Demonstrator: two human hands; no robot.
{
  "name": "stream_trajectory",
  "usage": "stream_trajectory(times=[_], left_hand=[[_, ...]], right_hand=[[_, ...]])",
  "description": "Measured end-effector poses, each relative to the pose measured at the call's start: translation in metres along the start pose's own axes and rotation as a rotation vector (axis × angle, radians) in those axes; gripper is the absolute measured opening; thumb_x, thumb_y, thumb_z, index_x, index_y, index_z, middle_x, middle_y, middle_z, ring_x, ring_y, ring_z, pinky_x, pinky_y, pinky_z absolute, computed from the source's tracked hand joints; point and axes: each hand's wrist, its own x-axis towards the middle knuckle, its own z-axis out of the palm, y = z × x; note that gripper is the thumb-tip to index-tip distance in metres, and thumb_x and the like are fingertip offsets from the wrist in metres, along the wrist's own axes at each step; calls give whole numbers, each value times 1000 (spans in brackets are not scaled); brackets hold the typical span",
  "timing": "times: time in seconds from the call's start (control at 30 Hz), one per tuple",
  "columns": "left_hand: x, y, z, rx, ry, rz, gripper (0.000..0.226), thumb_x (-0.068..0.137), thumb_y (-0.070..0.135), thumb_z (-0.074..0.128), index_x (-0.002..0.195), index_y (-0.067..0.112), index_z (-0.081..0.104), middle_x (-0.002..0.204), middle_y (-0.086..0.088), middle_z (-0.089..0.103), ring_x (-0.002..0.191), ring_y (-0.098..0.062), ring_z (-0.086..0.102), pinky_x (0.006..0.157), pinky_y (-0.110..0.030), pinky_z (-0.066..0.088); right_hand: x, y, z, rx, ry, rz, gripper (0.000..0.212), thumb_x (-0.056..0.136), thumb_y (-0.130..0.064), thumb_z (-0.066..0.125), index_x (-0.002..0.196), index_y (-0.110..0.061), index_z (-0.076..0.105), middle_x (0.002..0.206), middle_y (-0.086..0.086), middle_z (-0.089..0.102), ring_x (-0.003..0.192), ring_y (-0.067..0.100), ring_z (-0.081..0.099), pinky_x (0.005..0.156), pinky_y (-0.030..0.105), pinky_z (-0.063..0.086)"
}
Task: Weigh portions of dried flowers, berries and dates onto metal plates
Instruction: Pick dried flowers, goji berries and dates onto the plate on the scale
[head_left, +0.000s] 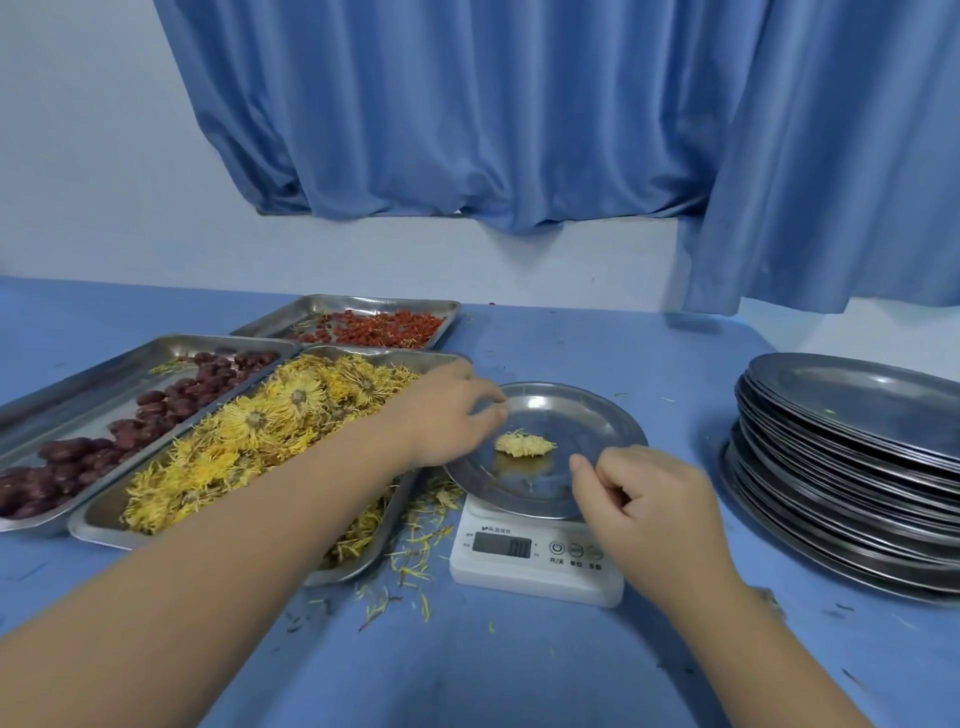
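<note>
A stack of metal plates (852, 467), too many to count, is unfilled. Three trays are provided: dried flowers (249, 441), dates (104, 436), berries (384, 327). One scale (535, 561) carries one plate (587, 421), on which one flower (524, 445) is laid; no berries or dates are on it, so the task is judged barely begun. The left hand (447, 415) and right hand (649, 499) are curled at the plate's rim; grip cannot be determined.

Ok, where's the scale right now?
Head view, right of centre: the white scale sits under the round plate, between the yellow flower tray on its left and the plate stack on its right.
</note>
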Motion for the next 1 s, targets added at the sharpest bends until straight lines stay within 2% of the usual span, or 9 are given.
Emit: stream_trajectory(times=[0.13, 0.27, 0.4, 0.5, 0.57, 0.67, 0.8, 0.9, 1.0], left_hand=[[-32, -32, -15, -90, 77, 7, 29, 96, 42, 52, 121, 32, 61, 117, 8, 48, 105, -10, 51, 91, -30, 40], [-65, -76, -43, -118, 180, -50, 20, 95, 37, 55, 113, 34, 63, 113, 14, 54, 94, -3, 55, 78, -26, 42], [-89, -130, -80, -173, 379, -239, 10, 96, 32, 56, 102, 36, 63, 96, 23, 53, 85, 4, 52, 67, -19, 38], [-104, -178, -99, -161, 453, -421, 11, 96, 32, 53, 99, 32, 64, 87, 13, 60, 73, -6, 55, 58, -25, 38], [-112, -210, -101, -166, 404, -536, 17, 96, 31, 50, 104, 27, 65, 89, 2, 66, 74, -17, 59, 62, -29, 41], [-121, -250, -89, -158, 294, -650, 26, 98, 28, 48, 119, 22, 64, 113, -6, 66, 94, -25, 60, 80, -35, 44], [-113, -274, -71, -99, 182, -642, 37, 96, 14, 50, 130, 21, 60, 140, -6, 55, 119, -27, 55, 101, -41, 41], [-98, -278, -62, -4, 36, -623, 42, 96, 10, 48, 135, 22, 56, 147, -6, 48, 131, -26, 47, 110, -40, 34], [-88, -281, -57, 92, -93, -604, 44, 94, 5, 45, 133, 21, 58, 141, -7, 54, 124, -26, 52, 107, -39, 40]], right_hand=[[-6, -19, 7, 31, -20, -100, 43, 86, -28, 50, 53, -19, 26, 47, -6, 24, 46, 16, 27, 40, 32, 29], [-7, -49, 24, 59, -111, -117, 30, 86, -33, 48, 60, -18, 49, 51, -10, 36, 51, 10, 37, 42, 31, 38], [8, -81, 49, 22, -223, -150, 11, 85, -30, 54, 83, -22, 61, 53, -15, 36, 54, 8, 40, 42, 29, 38], [13, -95, 66, 6, -241, -144, 9, 81, -25, 58, 87, -22, 63, 55, -17, 36, 54, 8, 42, 42, 25, 34], [10, -97, 73, -17, -258, -169, 8, 80, -24, 60, 85, -21, 65, 55, -16, 43, 54, 9, 47, 39, 27, 38], [5, -91, 76, -25, -282, -152, 7, 82, -27, 58, 81, -24, 64, 55, -14, 47, 55, 7, 46, 40, 25, 38], [3, -81, 76, 0, -288, -100, 16, 87, -34, 46, 83, -29, 61, 58, -14, 49, 59, 4, 45, 47, 22, 39], [4, -77, 76, 18, -276, -91, 20, 88, -35, 44, 80, -28, 61, 61, -14, 53, 61, 6, 50, 48, 28, 45], [5, -75, 77, 16, -272, -94, 24, 89, -34, 42, 75, -27, 60, 60, -13, 54, 60, 7, 51, 48, 30, 45]])
